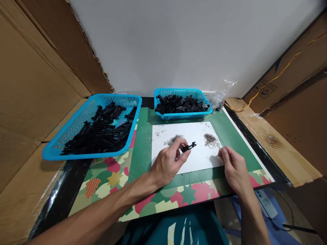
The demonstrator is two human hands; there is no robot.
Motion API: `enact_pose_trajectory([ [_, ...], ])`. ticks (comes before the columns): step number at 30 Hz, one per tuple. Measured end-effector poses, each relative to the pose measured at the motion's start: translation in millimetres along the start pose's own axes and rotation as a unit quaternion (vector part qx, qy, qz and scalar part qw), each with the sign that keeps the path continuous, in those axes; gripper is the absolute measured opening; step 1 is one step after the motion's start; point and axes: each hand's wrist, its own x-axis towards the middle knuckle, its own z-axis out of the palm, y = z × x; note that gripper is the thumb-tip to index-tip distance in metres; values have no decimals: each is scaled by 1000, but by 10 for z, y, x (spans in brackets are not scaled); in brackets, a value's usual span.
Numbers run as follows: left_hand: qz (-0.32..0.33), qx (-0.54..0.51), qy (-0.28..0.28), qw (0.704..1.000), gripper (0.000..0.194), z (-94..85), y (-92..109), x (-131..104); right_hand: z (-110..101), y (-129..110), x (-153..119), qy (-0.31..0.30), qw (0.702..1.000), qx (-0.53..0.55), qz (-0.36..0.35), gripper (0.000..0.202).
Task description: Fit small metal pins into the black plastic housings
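Observation:
Between the thumb and fingers of my left hand (170, 160) is a small black plastic part (188, 147) with a notched end pointing right. It is held above a white sheet (196, 163). My right hand (233, 166) is closed in a pinch at the sheet's right edge; anything between its fingertips is too small or hidden to make out. Just beyond the right hand, a pile of tiny brownish metal pieces, apparently small springs (211, 139), lies on the sheet. A second pile of tiny metal pieces (176, 138) lies behind my left hand, partly covered by it.
A large blue basket (52, 153) of long black plastic parts stands at the left. At the back, a smaller blue basket (175, 116) holds short black parts, with a clear plastic bag (218, 100) beside it. Cardboard walls (33, 68) flank the table; a yellow wire (277, 76) runs along the right.

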Motion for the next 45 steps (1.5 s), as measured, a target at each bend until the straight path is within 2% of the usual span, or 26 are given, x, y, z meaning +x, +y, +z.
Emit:
enact_pose_trajectory([
  [3, -14, -47, 1, 999, 16, -9, 6, 7, 27, -29, -12, -47, 998, -37, 2, 32],
  [6, -20, -65, 1, 998, 16, -25, 10, 14, 67, -45, -1, -58, 997, -57, 2, 31],
  [9, -14, -35, -13, 999, 17, -31, 13, 11, 99, -34, 17, -64, 996, -61, -2, 28],
  [14, 40, 40, -41, 998, 13, -15, 22, 0, 117, -42, 31, -73, 996, -53, 13, 21],
  [22, 112, 89, -78, 987, 16, 9, 2, -18, 124, -150, 58, -83, 991, 69, 73, 28],
  [27, 161, 110, -78, 978, 15, 32, -14, -37, 175, -196, 108, -66, 994, 38, 82, 31],
  [33, 218, 101, -64, 969, 15, 59, -58, -72, 178, -249, 138, -92, 990, -20, 105, 38],
  [40, 227, 113, -87, 964, 17, 80, -74, -100, 187, -294, 124, -94, 987, -69, 112, 45],
  [45, 217, 116, -90, 965, 18, 83, -85, -99, 213, -232, 124, -86, 988, -56, 119, 49],
])
